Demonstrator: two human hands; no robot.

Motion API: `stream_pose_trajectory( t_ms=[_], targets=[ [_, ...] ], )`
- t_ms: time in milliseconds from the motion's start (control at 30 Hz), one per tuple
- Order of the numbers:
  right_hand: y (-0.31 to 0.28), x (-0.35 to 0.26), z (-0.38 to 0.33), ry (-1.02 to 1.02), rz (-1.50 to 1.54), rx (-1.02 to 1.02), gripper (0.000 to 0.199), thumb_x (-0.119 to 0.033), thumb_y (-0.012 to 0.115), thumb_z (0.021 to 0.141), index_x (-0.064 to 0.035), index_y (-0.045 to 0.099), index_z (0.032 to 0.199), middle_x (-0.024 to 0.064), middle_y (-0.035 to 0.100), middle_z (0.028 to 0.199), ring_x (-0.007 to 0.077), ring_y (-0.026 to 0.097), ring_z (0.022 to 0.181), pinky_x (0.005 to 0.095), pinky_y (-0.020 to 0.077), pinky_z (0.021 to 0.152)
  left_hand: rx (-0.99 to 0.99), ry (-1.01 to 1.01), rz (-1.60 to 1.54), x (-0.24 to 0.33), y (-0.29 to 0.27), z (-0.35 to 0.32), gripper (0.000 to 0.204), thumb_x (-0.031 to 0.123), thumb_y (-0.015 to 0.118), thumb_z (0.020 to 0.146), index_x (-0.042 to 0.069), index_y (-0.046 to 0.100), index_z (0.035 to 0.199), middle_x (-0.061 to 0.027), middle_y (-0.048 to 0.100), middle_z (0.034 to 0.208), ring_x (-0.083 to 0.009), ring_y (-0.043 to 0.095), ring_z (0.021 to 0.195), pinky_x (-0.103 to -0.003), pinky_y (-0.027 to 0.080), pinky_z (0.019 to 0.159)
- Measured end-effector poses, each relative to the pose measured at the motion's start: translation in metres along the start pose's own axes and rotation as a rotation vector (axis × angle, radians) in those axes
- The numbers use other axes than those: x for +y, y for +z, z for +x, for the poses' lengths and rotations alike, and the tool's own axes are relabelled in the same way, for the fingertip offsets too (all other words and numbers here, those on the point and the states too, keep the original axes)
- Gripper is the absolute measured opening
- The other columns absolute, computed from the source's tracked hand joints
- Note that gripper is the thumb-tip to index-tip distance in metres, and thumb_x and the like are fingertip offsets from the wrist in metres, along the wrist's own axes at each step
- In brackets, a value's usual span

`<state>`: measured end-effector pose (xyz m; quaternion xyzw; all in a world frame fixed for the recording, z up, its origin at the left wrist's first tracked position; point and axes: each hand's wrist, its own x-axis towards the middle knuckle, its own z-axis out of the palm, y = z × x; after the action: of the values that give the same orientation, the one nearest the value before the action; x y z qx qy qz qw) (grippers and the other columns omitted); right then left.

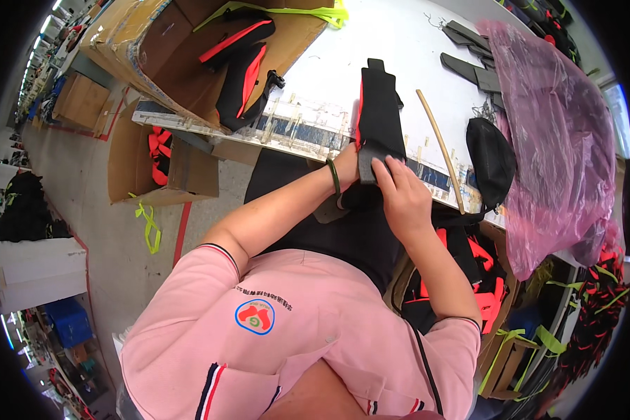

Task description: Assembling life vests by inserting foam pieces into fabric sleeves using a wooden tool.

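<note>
A long black padded fabric piece [381, 105] with red edging lies over the near edge of the white table, a narrow tab at its far end. My left hand [346, 168] grips its near end from the left side; most of the fingers are hidden behind the fabric. At that same end sits a dark grey foam pad [372, 162], partly covered by the fabric. The bent fingers of my right hand [406, 196] press onto the foam from the right. Where the foam's lower part lies is hidden.
A large cardboard box [129, 52] with black-and-red padded pieces stands at the left. A wooden stick [441, 147], a black pouch [490, 161], grey strips [472, 70] and pink plastic sheeting [549, 147] lie at the right. Below the table are boxes of red-and-black pieces [493, 283].
</note>
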<state>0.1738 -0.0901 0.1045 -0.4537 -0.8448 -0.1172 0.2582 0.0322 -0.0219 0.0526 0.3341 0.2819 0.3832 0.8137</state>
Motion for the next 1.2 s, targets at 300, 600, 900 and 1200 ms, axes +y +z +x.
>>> stream_pose_trajectory(
  t_ms=[300,600,900,1200],
  targets=[
    [0.051,0.010,0.012,0.095,0.099,-0.175,0.014,-0.005,0.057,0.069,-0.0075,0.054,0.082,0.0090,0.054,0.072,0.0258,0.057,0.067,0.0354,0.0468,0.061,0.146,-0.036,0.192,-0.031,-0.006,-0.010,0.013,0.009,0.045,0.089,0.008,0.056,0.096,-0.0026,0.059,0.085,-0.0107,0.057,0.072,-0.025,0.047,0.060],
    [0.084,-0.015,-0.015,0.283,0.126,-0.491,0.014,-0.005,0.058,0.069,0.0005,0.061,0.082,0.0185,0.062,0.080,0.0321,0.062,0.078,0.0397,0.0495,0.069,0.263,-0.205,0.072,-0.066,-0.020,-0.023,0.018,0.013,0.042,0.091,0.010,0.058,0.099,-0.0017,0.058,0.085,-0.0069,0.052,0.069,-0.022,0.040,0.055],
    [0.093,-0.006,0.005,0.226,0.005,-0.874,0.005,-0.011,0.065,0.064,-0.0076,0.068,0.061,0.0101,0.063,0.061,0.0248,0.064,0.060,0.0355,0.0511,0.057,0.216,-0.075,0.213,-0.110,-0.059,-0.007,0.021,0.003,0.047,0.088,0.005,0.056,0.107,-0.0070,0.062,0.092,-0.0133,0.060,0.076,-0.029,0.048,0.060],
    [0.135,0.031,-0.027,0.220,0.768,-0.588,0.009,-0.011,0.076,0.049,-0.0082,0.067,0.052,0.0133,0.063,0.060,0.0277,0.064,0.058,0.0375,0.0504,0.056,0.196,-0.113,0.186,-0.082,-0.041,-0.014,0.020,0.010,0.042,0.090,0.002,0.059,0.096,-0.0112,0.060,0.069,-0.0212,0.058,0.051,-0.033,0.049,0.040]
  ],
)
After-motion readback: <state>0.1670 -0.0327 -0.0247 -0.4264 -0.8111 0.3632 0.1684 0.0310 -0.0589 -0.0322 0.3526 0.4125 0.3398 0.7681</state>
